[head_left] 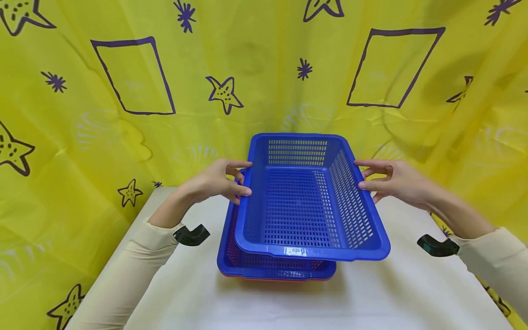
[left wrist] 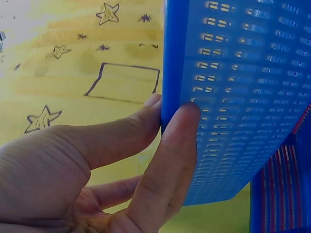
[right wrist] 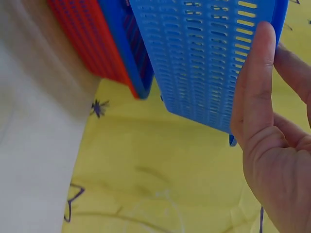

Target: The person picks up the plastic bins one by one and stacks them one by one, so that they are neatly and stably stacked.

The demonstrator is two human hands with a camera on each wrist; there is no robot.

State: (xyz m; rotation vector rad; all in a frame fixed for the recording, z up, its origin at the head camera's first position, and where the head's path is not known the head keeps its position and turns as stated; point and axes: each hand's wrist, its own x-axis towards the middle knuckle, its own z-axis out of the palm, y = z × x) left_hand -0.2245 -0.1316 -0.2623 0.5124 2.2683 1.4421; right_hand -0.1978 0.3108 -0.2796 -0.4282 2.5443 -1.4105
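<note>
A blue perforated plastic basket (head_left: pixel 313 253) hangs tilted in the air between both hands, its inside facing me. My left hand (head_left: pixel 218 181) pinches its left rim between thumb and fingers. At the opposite rim my right hand (head_left: pixel 400 183) holds on the same way, fingers against the outer wall (right wrist: pixel 194 63). Below and slightly left, a second blue basket (head_left: pixel 284 274) is nested in a red basket (right wrist: pixel 90 43). The raised basket covers most of that pair in the head view. Both wrist views show a gap between the raised basket and the stack.
The stack stands on a white-covered table (head_left: pixel 185 293). Behind and beside it hangs a yellow curtain (head_left: pixel 264 59) with purple stars and outlined frames. A black wrist device (head_left: pixel 191 235) sits at the left sleeve, another black device (head_left: pixel 438 245) at the right.
</note>
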